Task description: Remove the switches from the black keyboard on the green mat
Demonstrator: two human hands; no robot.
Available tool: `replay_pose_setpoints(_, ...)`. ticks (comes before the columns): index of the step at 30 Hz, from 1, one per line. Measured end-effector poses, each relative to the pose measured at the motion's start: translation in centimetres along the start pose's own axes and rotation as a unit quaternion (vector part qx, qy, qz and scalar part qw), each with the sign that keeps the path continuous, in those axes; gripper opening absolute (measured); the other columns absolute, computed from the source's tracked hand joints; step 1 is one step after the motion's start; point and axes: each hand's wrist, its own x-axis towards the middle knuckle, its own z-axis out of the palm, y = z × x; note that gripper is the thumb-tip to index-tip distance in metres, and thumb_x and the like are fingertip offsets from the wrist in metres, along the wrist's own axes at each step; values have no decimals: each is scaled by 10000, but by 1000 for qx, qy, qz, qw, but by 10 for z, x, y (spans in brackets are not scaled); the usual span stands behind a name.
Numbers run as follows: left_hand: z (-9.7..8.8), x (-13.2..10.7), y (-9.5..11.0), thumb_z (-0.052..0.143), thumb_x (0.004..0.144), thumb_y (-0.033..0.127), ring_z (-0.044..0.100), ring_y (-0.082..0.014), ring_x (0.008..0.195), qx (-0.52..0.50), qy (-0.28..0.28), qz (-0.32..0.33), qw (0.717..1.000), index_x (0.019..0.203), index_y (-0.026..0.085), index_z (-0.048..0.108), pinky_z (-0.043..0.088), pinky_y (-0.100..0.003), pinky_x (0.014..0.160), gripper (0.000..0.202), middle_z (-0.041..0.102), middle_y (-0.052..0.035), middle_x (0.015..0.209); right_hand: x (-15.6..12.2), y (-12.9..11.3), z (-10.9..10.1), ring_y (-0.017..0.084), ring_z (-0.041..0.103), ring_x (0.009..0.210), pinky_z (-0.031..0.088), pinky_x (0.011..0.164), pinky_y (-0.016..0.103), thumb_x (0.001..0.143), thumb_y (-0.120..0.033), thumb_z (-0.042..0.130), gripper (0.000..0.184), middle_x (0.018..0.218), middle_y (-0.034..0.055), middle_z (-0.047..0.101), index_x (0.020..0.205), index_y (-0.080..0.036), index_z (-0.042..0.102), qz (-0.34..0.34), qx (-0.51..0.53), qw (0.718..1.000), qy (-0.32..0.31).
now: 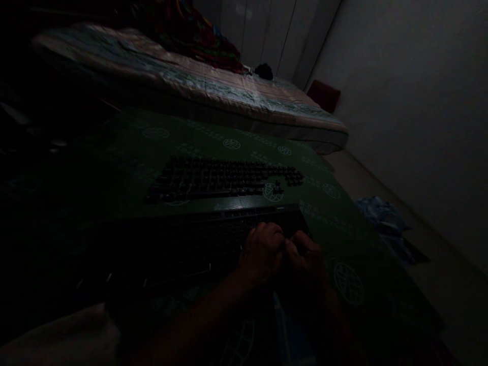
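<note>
A dark keyboard base lies along the near part of the green table. Over its right end, my left hand is closed, with the fingers curled down and bunched. Close beside it, almost touching, my right hand is closed as well, its thumb and fingers drawn together. Whatever sits between the fingertips is hidden in the dark. Beyond the base, loose black keycaps lie in rows in the layout of a keyboard, with a small separate cluster at the right.
The green table top carries printed globe marks. Behind it stands a bed with a patterned red blanket. A blue item shows between my forearms. Crumpled cloth lies on the floor at right, near the wall.
</note>
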Motion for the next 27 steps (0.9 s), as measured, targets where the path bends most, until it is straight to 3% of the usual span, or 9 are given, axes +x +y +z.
replay_pose_setpoints(13,1,1,-1,497,774,177,489,-192,914,2,7,-1,1000,817,179,575,395,-339,774,89,593,-35,1001,-3,5,8,113,463,479,354,472,223,784,-311,483,199,531,-30,492,609,-228,439,-4,-18,1000,20)
replay_pose_setpoints(18,1,-1,-2,535,753,176,485,-199,918,11,-3,2,1000,831,184,583,392,-347,764,92,587,-29,1014,-6,8,9,102,386,466,343,450,220,795,-359,475,300,507,-48,394,557,-233,343,20,57,998,18)
replay_pose_setpoints(22,0,-2,-2,539,768,201,482,-199,928,6,-6,7,1000,852,190,589,385,-353,782,98,587,-23,1012,-10,16,14,112,420,504,365,452,222,813,-394,455,294,553,-35,430,588,-233,355,62,157,986,10)
replay_pose_setpoints(27,-3,-1,2,549,768,208,478,-208,943,10,-17,-5,1000,879,190,587,383,-360,786,118,583,-22,1023,-13,22,19,110,421,504,373,450,220,809,-406,476,322,543,-34,426,574,-230,343,65,189,980,21)
